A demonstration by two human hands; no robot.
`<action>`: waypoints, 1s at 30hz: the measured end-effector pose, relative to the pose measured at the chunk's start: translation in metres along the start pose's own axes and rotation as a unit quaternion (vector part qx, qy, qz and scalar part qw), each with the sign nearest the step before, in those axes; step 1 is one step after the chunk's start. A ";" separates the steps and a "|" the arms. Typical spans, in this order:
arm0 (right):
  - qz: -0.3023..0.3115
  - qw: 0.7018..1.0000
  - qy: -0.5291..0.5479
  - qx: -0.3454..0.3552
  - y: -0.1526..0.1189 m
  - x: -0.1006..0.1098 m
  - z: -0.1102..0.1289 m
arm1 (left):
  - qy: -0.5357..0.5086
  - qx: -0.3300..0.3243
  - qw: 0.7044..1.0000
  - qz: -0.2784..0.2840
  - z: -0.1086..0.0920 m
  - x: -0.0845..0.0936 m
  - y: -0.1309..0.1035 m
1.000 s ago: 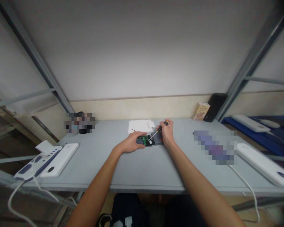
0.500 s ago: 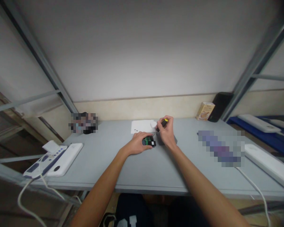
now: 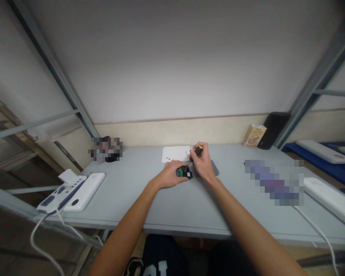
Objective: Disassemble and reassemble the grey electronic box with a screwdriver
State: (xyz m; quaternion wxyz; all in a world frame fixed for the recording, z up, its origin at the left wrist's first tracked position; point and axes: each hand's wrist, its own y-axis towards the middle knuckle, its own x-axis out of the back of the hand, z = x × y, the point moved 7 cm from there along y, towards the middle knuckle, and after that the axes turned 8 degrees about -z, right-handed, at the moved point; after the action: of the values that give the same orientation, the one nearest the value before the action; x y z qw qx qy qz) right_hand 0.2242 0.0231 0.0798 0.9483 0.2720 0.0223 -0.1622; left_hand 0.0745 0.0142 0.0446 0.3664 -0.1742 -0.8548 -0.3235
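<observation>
On the table, my left hand (image 3: 170, 175) is closed around the left side of a small opened black device (image 3: 187, 174) with a green circuit board inside. My right hand (image 3: 202, 163) grips a black and yellow screwdriver (image 3: 198, 151) by its handle. The thin shaft slants down to the left, its tip at the board's upper right part. Partly hidden behind my right hand and wrist lies a flat dark grey piece (image 3: 215, 168). Just beyond my hands is a white sheet (image 3: 175, 152) with several tiny dark bits, probably screws, on it.
A white power strip (image 3: 61, 193) and a white slab-like device (image 3: 84, 191) lie at left. A yellow box (image 3: 254, 136) and a black case (image 3: 273, 130) stand back right. Blurred items lie at both sides. A long white device (image 3: 330, 201) sits at the right edge.
The view has shifted slightly, so everything sits a little further right. The screwdriver's tip is now over the device's board, and its shaft was near the device's upper edge before.
</observation>
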 end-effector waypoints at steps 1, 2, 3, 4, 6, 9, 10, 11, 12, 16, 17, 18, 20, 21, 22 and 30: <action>0.014 1.000 -0.009 -0.002 -0.002 -0.003 0.001 | -0.002 0.000 1.000 -0.001 0.000 0.000 0.000; 0.024 1.000 -0.018 -0.002 -0.003 -0.005 0.001 | -0.004 0.000 1.000 -0.004 0.000 0.000 0.000; 0.030 0.999 -0.024 0.001 -0.005 -0.007 0.003 | -0.006 -0.002 1.000 -0.006 0.000 0.000 0.000; 0.030 0.999 -0.029 0.006 -0.006 -0.008 0.004 | -0.008 -0.003 1.000 -0.008 0.000 0.000 0.000; 0.021 0.999 -0.036 0.017 -0.006 -0.007 0.006 | -0.008 0.000 1.000 -0.008 -0.001 0.000 0.001; -0.003 0.998 -0.054 0.034 -0.004 -0.001 0.008 | -0.005 0.012 1.000 -0.009 0.000 0.000 0.001; -0.010 0.997 -0.062 0.041 -0.004 0.001 0.009 | -0.003 0.015 1.000 -0.011 0.000 0.000 0.001; -0.015 0.996 -0.071 0.048 -0.003 0.003 0.009 | -0.002 0.016 1.000 -0.012 0.000 0.001 0.000; -0.017 0.995 -0.080 0.055 -0.002 0.004 0.010 | 0.000 0.015 1.000 -0.013 0.000 0.001 0.000; -0.008 0.992 -0.105 0.073 -0.003 0.002 0.012 | 0.008 0.006 1.000 -0.016 -0.001 0.001 0.000; -0.006 0.992 -0.104 0.073 -0.004 0.002 0.012 | 0.009 0.004 1.000 -0.016 -0.001 0.001 0.000; -0.005 0.992 -0.101 0.072 -0.004 0.001 0.013 | 0.009 0.002 1.000 -0.016 -0.002 0.001 0.000; -0.004 0.993 -0.094 0.072 -0.005 0.000 0.014 | 0.008 0.001 1.000 -0.014 -0.002 0.001 0.000; -0.007 0.993 -0.093 0.073 -0.005 0.000 0.014 | 0.008 0.001 1.000 -0.013 -0.002 0.001 0.000; -0.011 0.993 -0.094 0.075 -0.005 0.001 0.014 | 0.008 0.002 1.000 -0.013 -0.003 0.001 0.000; -0.011 0.991 -0.107 0.078 -0.003 0.003 0.015 | 0.018 0.003 1.000 -0.009 -0.003 0.000 -0.001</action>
State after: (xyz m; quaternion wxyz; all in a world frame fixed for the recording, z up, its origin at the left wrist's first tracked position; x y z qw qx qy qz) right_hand 0.2250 0.0120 0.0903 0.9191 0.3264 -0.0888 -0.2023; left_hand 0.0757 0.0114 0.0455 0.3797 -0.1594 -0.8504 -0.3273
